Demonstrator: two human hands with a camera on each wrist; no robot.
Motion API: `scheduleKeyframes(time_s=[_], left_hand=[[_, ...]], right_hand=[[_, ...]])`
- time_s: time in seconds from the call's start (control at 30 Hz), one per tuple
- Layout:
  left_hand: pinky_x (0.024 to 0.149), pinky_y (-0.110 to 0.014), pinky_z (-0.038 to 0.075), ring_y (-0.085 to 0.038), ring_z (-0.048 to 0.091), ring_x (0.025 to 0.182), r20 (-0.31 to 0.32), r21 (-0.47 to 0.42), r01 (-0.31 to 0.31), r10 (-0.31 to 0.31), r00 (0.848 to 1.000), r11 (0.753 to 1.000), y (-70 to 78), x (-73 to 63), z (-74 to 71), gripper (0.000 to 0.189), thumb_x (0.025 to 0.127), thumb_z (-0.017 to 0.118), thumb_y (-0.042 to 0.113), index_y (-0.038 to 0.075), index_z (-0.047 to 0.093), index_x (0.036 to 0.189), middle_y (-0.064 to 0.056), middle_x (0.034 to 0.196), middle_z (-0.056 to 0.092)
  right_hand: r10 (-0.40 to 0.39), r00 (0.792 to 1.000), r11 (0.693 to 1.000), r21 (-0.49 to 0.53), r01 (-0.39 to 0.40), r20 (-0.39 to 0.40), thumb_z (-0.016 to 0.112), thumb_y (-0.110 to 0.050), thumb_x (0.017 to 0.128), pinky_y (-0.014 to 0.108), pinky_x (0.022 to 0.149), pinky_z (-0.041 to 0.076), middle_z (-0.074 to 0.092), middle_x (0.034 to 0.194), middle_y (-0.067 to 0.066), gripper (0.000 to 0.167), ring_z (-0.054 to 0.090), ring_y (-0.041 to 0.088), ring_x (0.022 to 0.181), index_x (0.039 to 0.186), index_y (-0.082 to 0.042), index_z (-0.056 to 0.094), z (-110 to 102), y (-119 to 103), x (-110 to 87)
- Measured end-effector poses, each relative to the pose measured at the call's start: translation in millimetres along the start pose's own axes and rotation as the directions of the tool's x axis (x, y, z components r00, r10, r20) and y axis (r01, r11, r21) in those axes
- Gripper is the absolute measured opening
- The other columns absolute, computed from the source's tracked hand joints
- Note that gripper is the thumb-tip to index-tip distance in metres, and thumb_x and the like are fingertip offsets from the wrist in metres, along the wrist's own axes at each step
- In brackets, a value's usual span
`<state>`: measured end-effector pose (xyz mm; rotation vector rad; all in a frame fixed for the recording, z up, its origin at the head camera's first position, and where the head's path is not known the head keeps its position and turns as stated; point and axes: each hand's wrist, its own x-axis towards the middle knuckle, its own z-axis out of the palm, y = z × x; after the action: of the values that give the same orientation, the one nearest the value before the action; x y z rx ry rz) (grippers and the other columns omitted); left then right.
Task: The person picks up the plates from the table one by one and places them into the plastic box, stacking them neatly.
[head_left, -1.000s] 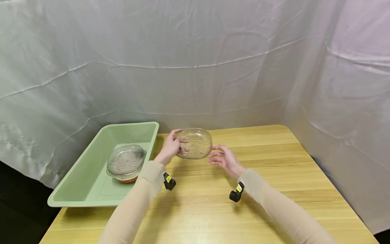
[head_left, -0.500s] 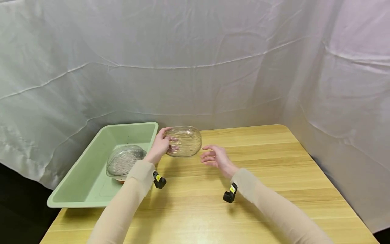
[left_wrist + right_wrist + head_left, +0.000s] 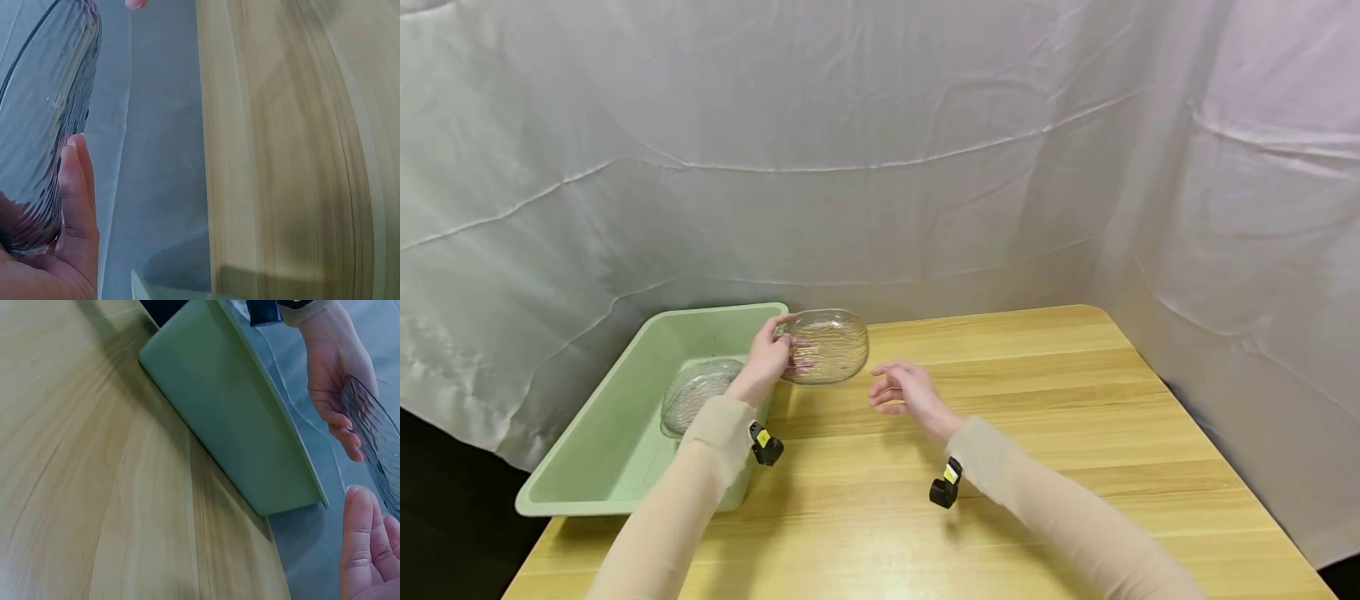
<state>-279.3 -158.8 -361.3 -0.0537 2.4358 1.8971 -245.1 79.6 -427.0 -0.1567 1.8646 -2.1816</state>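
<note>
My left hand (image 3: pixel 763 365) grips a clear glass dish (image 3: pixel 833 348) with a rippled surface by its left edge, above the table beside the tub. The left wrist view has the same glass dish (image 3: pixel 47 106) tilted, fingers supporting its underside. My right hand (image 3: pixel 912 395) is just right of the dish, apart from it, fingers loosely bent and holding nothing. Inside a green plastic tub (image 3: pixel 606 433) on the left lies a second rippled glass dish (image 3: pixel 692 396), partly hidden behind the left forearm.
The wooden table (image 3: pixel 1037 467) extends to the right and front. A grey cloth curtain (image 3: pixel 850 225) hangs behind it and along the right side. The tub's tall outer wall (image 3: pixel 231 412) stands close below the left hand in the right wrist view.
The left hand has carried the glass dish leftward toward the tub. The right hand has also shifted left, staying a short gap from the dish. The left forearm now covers more of the tub's contents.
</note>
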Motion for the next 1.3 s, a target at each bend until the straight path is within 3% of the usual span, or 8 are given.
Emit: scheduleKeyframes(time_s=[0.2, 0.47, 0.9, 1.0, 1.1, 1.2, 1.3], left_hand=[[0.057, -0.018, 0.055, -0.004, 0.061, 0.058, -0.016, 0.020, -0.009, 0.010, 1.000, 1.000, 2.0, -1.8, -17.4, 0.057, 0.105, 0.022, 0.002, 0.012, 0.022, 0.160, -0.034, 0.142, 0.052], [0.059, -0.017, 0.055, -0.002, 0.070, 0.065, -0.021, -0.003, 0.008, -0.008, 1.000, 1.000, 0.2, -6.3, -47.6, 0.056, 0.105, 0.018, 0.003, 0.009, 0.015, 0.161, -0.035, 0.147, 0.046], [0.070, -0.019, 0.061, 0.002, 0.071, 0.071, -0.073, -0.007, 0.068, -0.068, 0.995, 0.998, -24.2, -8.6, -101.1, 0.057, 0.105, 0.020, 0.007, 0.002, 0.007, 0.160, -0.031, 0.151, 0.042], [0.071, -0.018, 0.061, 0.003, 0.071, 0.072, -0.077, -0.024, 0.088, -0.089, 0.993, 0.996, -30.5, -9.5, -112.7, 0.059, 0.104, 0.022, 0.006, 0.002, 0.004, 0.160, -0.021, 0.141, 0.054], [0.070, -0.018, 0.061, 0.003, 0.072, 0.071, -0.080, -0.054, 0.111, -0.116, 0.990, 0.992, -36.5, -11.0, -123.9, 0.061, 0.104, 0.023, 0.006, 0.003, 0.000, 0.160, -0.001, 0.118, 0.065], [0.070, -0.018, 0.061, 0.002, 0.072, 0.071, -0.084, -0.088, 0.135, -0.142, 0.986, 0.987, -41.8, -13.3, -132.1, 0.061, 0.105, 0.024, 0.006, 0.003, -0.001, 0.161, 0.014, 0.098, 0.063], [0.070, -0.019, 0.061, 0.000, 0.073, 0.071, -0.087, -0.113, 0.155, -0.165, 0.982, 0.981, -47.3, -16.5, -139.2, 0.062, 0.106, 0.025, 0.006, 0.003, -0.003, 0.161, 0.018, 0.090, 0.062]], right_hand=[[-0.011, 0.999, 1.000, -0.012, 0.012, 0.041, 0.039, -0.018, 0.104, 0.025, 0.069, 0.061, 0.067, 0.079, -0.003, 0.039, 0.068, 0.010, 0.071, 0.129, 0.008, 0.053, 12, 0, -2.5], [-0.015, 0.997, 1.000, -0.026, 0.016, 0.074, 0.040, -0.018, 0.105, 0.023, 0.066, 0.061, 0.068, 0.081, -0.001, 0.036, 0.068, 0.010, 0.071, 0.126, 0.007, 0.055, 25, 2, -6.7], [-0.004, 0.993, 0.999, -0.046, 0.010, 0.120, 0.040, -0.019, 0.105, 0.024, 0.068, 0.061, 0.069, 0.084, 0.000, 0.038, 0.068, 0.011, 0.072, 0.128, 0.008, 0.054, 33, 10, -11.6], [0.001, 0.992, 0.999, -0.050, 0.006, 0.129, 0.040, -0.017, 0.104, 0.024, 0.068, 0.061, 0.070, 0.086, 0.002, 0.038, 0.068, 0.011, 0.072, 0.129, 0.009, 0.053, 34, 12, -11.9], [0.005, 0.990, 0.999, -0.052, 0.002, 0.138, 0.039, -0.016, 0.104, 0.024, 0.068, 0.061, 0.070, 0.086, 0.003, 0.039, 0.068, 0.011, 0.072, 0.129, 0.010, 0.053, 35, 14, -12.7], [0.005, 0.989, 0.998, -0.062, 0.004, 0.148, 0.039, -0.017, 0.104, 0.025, 0.069, 0.061, 0.070, 0.088, 0.004, 0.038, 0.068, 0.011, 0.073, 0.128, 0.009, 0.053, 35, 16, -13.9], [0.007, 0.988, 0.998, -0.069, 0.004, 0.156, 0.039, -0.017, 0.104, 0.025, 0.069, 0.061, 0.071, 0.089, 0.005, 0.038, 0.068, 0.011, 0.073, 0.128, 0.009, 0.053, 36, 18, -14.6]])
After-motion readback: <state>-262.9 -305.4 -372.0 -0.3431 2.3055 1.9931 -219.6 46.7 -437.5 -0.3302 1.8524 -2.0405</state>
